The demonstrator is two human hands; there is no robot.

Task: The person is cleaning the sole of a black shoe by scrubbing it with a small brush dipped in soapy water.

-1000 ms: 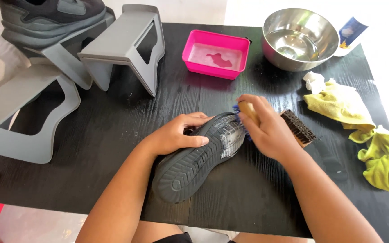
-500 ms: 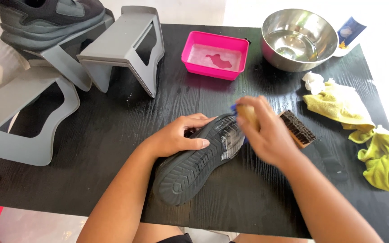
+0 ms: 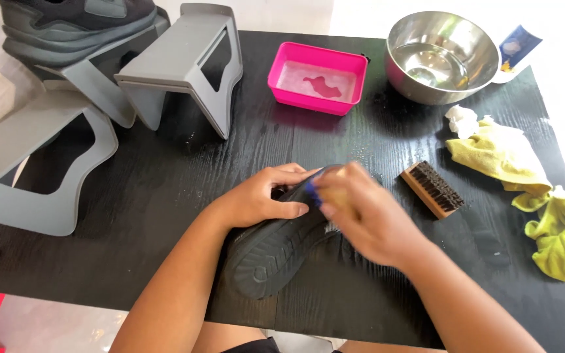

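Two bare hands work on one dark shoe (image 3: 276, 252), which lies sole up near the front edge of the black table (image 3: 165, 196). The left hand (image 3: 259, 199) rests on the upper part of the shoe, and its fingers are curled over the edge of the shoe and grip it. The right hand (image 3: 361, 216) is just beside the left hand, on the toe end of the shoe. Its fingers are clenched around a small tool with a blue part (image 3: 312, 189), pressed against the shoe; the hand is blurred, so I cannot tell exactly what kind of tool it is.

To the right of the shoe, near it but apart, a wooden brush (image 3: 433, 189) with dark bristles lies on the table. Further right of the shoe there are yellow cloths (image 3: 524, 176), crumpled, with a small white piece at their top end. Behind the shoe, well apart, stands a pink tray (image 3: 317, 78) with a little liquid inside. To the right of this tray stands a metal bowl (image 3: 441, 55). Behind and to the left of the shoe there are grey plastic stands (image 3: 184, 62). One of them, at the far left corner, carries another dark shoe (image 3: 76, 26).
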